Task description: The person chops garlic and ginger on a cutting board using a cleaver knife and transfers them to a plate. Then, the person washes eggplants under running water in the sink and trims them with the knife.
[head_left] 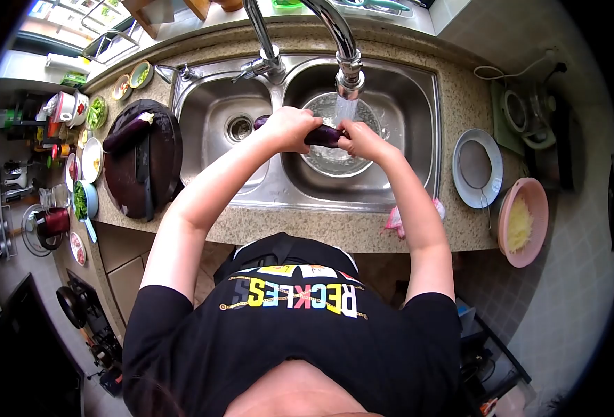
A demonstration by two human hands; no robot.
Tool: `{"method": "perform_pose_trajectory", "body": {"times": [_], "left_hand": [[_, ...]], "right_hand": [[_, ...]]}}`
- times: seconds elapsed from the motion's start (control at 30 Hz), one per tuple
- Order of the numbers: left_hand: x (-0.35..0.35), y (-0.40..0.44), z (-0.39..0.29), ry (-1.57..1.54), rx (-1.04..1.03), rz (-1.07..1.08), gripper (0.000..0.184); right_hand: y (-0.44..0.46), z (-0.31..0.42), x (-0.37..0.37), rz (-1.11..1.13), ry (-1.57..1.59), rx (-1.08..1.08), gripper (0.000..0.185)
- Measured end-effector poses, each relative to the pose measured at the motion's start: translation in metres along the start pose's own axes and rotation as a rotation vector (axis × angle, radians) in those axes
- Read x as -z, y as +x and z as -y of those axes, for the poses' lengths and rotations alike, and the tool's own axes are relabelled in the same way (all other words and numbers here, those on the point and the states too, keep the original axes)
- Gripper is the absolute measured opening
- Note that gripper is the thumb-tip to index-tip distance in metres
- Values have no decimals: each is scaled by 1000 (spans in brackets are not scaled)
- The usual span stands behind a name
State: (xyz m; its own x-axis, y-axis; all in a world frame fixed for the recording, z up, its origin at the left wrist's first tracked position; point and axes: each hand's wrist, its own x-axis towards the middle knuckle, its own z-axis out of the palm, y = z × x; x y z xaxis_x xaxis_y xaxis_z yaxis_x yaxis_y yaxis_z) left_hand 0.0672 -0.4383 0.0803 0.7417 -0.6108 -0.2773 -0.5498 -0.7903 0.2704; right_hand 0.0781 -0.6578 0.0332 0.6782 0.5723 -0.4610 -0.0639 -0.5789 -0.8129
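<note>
Both of my hands hold a long dark purple eggplant (323, 136) level over the right sink basin (411, 156). My left hand (294, 130) is wrapped round its left part, and a short end sticks out beyond it. Near the other end, my right hand (362, 141) grips it with the fingertips. Water (346, 108) runs from the chrome faucet (349, 78) just behind the eggplant. Below, a round metal bowl (335, 165) full of water sits in the basin.
Another eggplant (127, 133) and a black knife (143, 170) lie on a round dark cutting board (116, 174) at left, beside small bowls of food. At right are a white bowl with a strainer (475, 167) and a pink bowl (540, 240). A cloth (395, 221) lies at the sink's front edge.
</note>
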Motion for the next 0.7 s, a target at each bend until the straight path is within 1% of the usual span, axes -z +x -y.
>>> {"method": "perform_pose_trajectory", "body": {"times": [0.07, 0.13, 0.17, 0.2, 0.23, 0.27, 0.33, 0.37, 0.4, 0.47, 0.5, 0.53, 0.57, 0.63, 0.7], "left_hand": [[-1, -1, 0, -16, 5, -2, 47], [-3, -2, 0, -22, 23, -2, 50], [-6, -3, -1, -21, 18, 2, 50], [-9, -6, -3, -21, 23, -52, 52], [-10, -7, -3, -18, 29, -107, 55], [-11, -7, -2, -16, 26, -107, 55], [-8, -9, -4, -6, 28, -82, 59], [-9, -8, -2, -5, 22, -84, 59], [-10, -7, 2, -20, 20, -68, 60], [-10, -7, 4, -35, 21, -51, 62], [-7, -7, 3, -28, 10, -77, 61], [-6, -7, 2, -24, -2, -104, 61], [-6, -7, 2, -24, -3, -104, 61], [-4, -5, 5, 15, -42, -135, 49], [-2, 0, 5, 38, -52, -129, 49]], "right_hand": [[11, -20, -10, -183, -238, 208, 27], [8, -20, -13, -178, -182, 183, 25], [11, -28, -14, -232, -146, 197, 24], [11, -33, -16, -286, -111, 210, 23], [13, -38, -18, -345, -140, 298, 19], [12, -43, -16, -348, -139, 297, 19], [-1, -31, -10, -127, 296, 20, 19], [0, -38, -12, -80, 533, 48, 18], [-5, -32, -11, -84, 530, 50, 18], [-15, -12, -14, -147, 114, 202, 24], [-11, -13, -14, -157, 120, 169, 29], [-11, -15, -14, -162, 122, 168, 29], [-10, -16, -14, -143, 181, 150, 27], [-7, -16, -9, -91, 326, 107, 20], [-4, -19, -2, -54, 383, 94, 19]]}}
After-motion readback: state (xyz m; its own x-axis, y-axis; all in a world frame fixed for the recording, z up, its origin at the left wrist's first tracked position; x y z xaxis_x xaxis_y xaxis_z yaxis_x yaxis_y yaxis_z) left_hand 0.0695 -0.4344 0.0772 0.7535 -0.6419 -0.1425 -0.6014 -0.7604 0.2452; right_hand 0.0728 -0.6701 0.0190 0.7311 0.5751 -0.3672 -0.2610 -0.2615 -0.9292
